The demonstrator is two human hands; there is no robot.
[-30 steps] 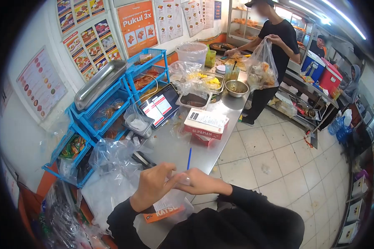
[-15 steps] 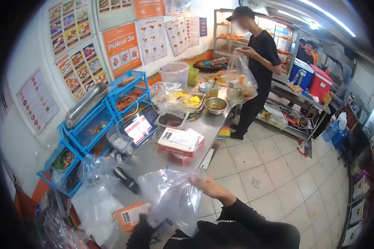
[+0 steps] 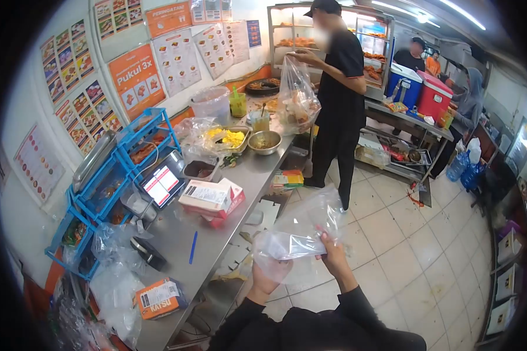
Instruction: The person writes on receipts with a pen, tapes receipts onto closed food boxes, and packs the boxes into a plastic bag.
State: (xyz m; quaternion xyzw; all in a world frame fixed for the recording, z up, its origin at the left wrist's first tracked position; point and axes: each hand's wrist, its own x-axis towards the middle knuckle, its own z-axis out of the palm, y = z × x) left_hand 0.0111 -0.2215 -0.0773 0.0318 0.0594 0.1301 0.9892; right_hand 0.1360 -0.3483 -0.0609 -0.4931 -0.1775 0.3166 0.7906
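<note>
A clear plastic bag (image 3: 307, 225) hangs spread between my two hands, past the front edge of the steel counter. My left hand (image 3: 268, 276) grips its lower left part, the fingers partly seen through the film. At the bag's right side, my right hand (image 3: 332, 253) pinches the plastic between thumb and fingers. Nothing can be made out inside the bag. To the left, on the counter, lie an orange box (image 3: 159, 298) with a white label and a blue pen (image 3: 193, 247). Further back are stacked red and white boxes (image 3: 212, 199).
The steel counter (image 3: 178, 234) carries a tablet (image 3: 161, 186), blue baskets (image 3: 99, 196), a black device (image 3: 148, 253), and a metal bowl (image 3: 264, 141). A co-worker (image 3: 341, 88) stands beyond, holding a filled plastic bag (image 3: 297, 96). Tiled floor (image 3: 392, 245) lies to the right.
My hands and the plastic bag have moved right, from over the counter to past its edge. The blue pen and orange box now show uncovered. The view has shifted right.
</note>
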